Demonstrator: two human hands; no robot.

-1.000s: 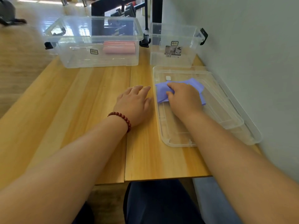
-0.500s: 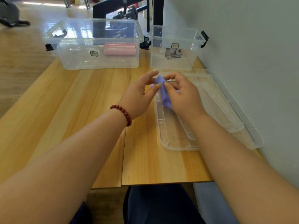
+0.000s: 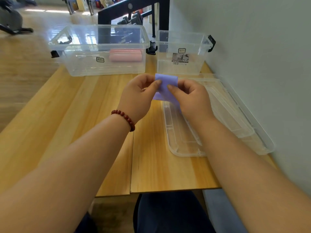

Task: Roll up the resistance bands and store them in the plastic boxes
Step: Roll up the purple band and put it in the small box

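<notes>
A purple resistance band [image 3: 165,86] hangs in the air above the table, between both hands. My left hand [image 3: 137,96] pinches its left edge with thumb and fingers, and my right hand [image 3: 191,98] pinches its right edge. The band's lower part drops behind my right hand. A rolled pink band [image 3: 125,55] lies inside the large clear box [image 3: 104,68] at the back left. The small clear box [image 3: 180,66] at the back right holds nothing I can see.
Two clear lids [image 3: 235,118] lie stacked on the table's right side against the grey wall [image 3: 252,47]. The wooden table [image 3: 67,115] ends just before my lap. A black weight rack [image 3: 131,15] stands behind the boxes.
The purple band lay on the lids under my right hand. Both hands have since lifted it off the lids and now hold it spread between them, higher and further from me.
</notes>
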